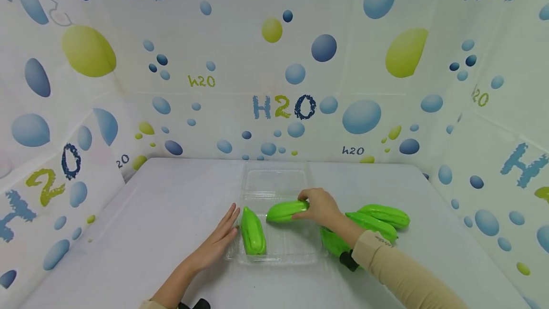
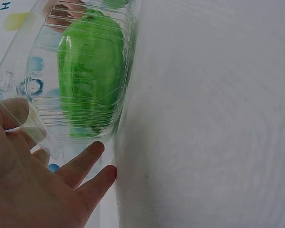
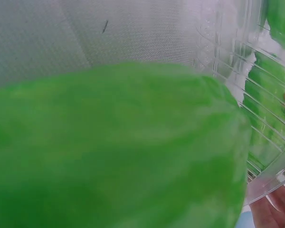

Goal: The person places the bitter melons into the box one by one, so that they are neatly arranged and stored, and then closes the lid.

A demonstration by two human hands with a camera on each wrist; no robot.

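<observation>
A clear plastic clamshell box point(image 1: 296, 247) sits on the table, its lid point(image 1: 278, 181) folded open toward the back. One long green ridged fruit point(image 1: 253, 232) lies along the left side inside it. My right hand point(image 1: 322, 208) pinches a second green fruit point(image 1: 280, 211) between thumb and fingers, crosswise over the middle of the box. My left hand point(image 1: 218, 238) is beside the box's left wall, fingers extended. In the left wrist view, the fingers point(image 2: 88, 159) reach along the box's end, with the first fruit point(image 2: 91, 71) showing through the plastic.
Several more green fruits point(image 1: 383, 216) lie together right of the box, partly under my right forearm. One fruit point(image 3: 114, 147) fills much of the right wrist view. A patterned sheet point(image 1: 231, 61) hangs behind and along both sides of the white table point(image 1: 171, 194).
</observation>
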